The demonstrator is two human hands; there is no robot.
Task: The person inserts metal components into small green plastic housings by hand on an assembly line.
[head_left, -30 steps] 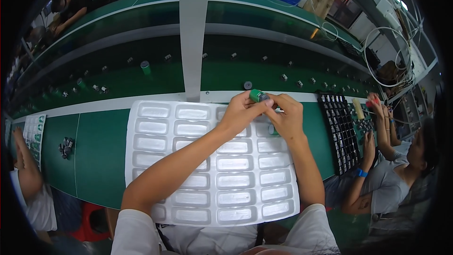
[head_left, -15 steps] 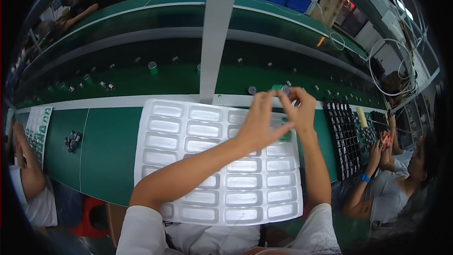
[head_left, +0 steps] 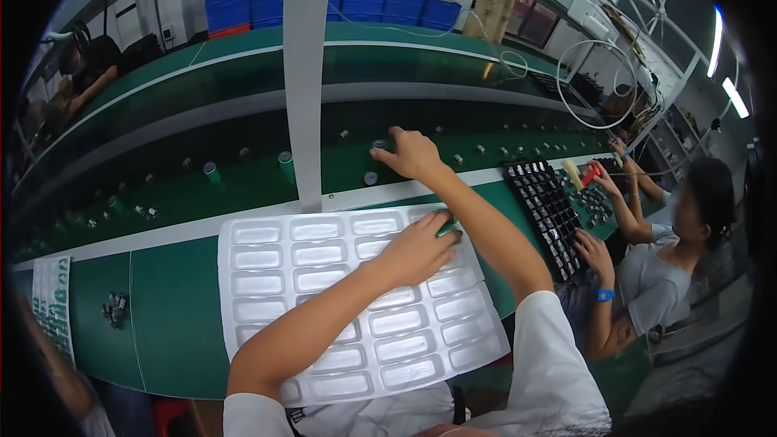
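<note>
A white moulded tray (head_left: 328, 279) with rows of oblong pockets lies before me. My left hand (head_left: 413, 252) is over its upper right part, fingers closed round a green cylinder (head_left: 446, 226) with a dark grey end; the hand hides most of it. My right hand (head_left: 411, 155) reaches past the tray over the dark green belt. Its thumb and forefinger are apart, beside a small grey round piece (head_left: 380, 145), with no grip visible. Just nearer on the belt sits a grey round piece (head_left: 371, 179).
A grey post (head_left: 304, 81) rises behind the tray. Green cylinders (head_left: 286, 163) and small metallic parts stand along the belt. At right lie a black compartment tray (head_left: 546, 214) and a co-worker's hands (head_left: 595, 255); dark parts (head_left: 114, 310) lie at left.
The view has turned rightward. My hands, together over the belt edge at the green cylinder, have separated: the left came down onto the tray with it, the right stretched out over the belt.
</note>
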